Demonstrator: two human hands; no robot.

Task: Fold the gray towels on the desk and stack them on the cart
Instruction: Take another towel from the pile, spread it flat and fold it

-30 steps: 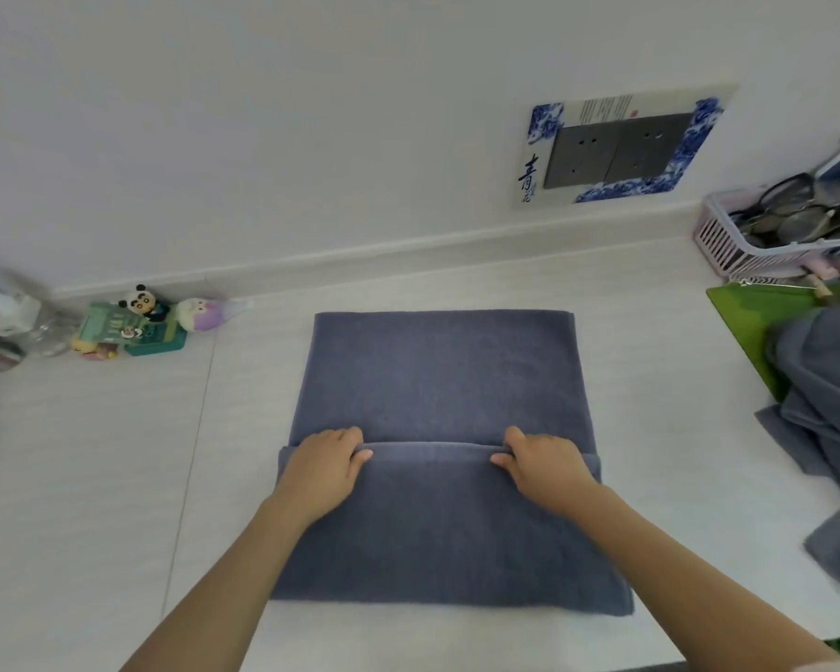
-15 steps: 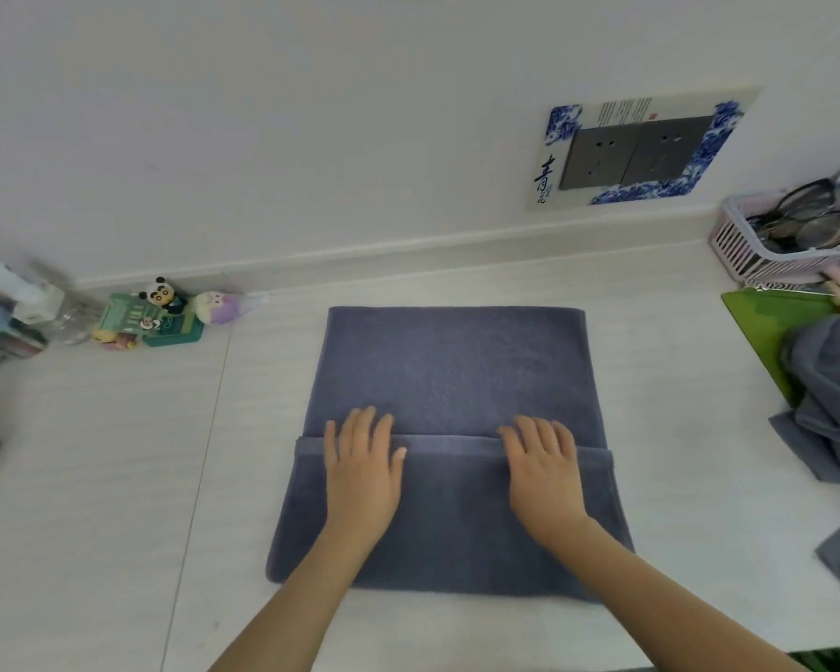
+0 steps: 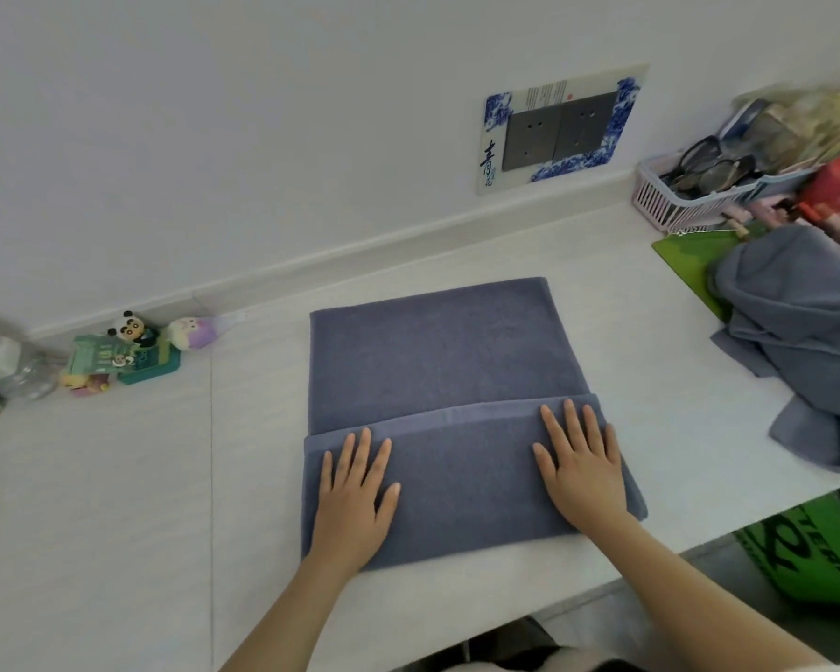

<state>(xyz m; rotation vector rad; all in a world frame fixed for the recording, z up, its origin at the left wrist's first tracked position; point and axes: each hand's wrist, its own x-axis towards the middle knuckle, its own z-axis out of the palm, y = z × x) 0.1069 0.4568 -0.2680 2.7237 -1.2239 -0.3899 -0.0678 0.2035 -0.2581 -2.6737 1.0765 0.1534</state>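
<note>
A gray towel lies flat in the middle of the white desk, its near third folded up over the rest. My left hand presses flat on the left part of the folded flap, fingers straight and spread. My right hand presses flat on the right part of the flap, its fingertips at the fold's edge. A heap of unfolded gray towels sits at the desk's right end. The cart is not in view.
Small toys and a green box stand by the wall at left, next to a clear bottle. A pink basket of glasses and clutter sits at back right on a green mat. A green bag stands below the desk edge.
My hands let go of the pinched towel edge, laid it down and flattened out, then slid apart along the flap. The view has shifted and tilted.
</note>
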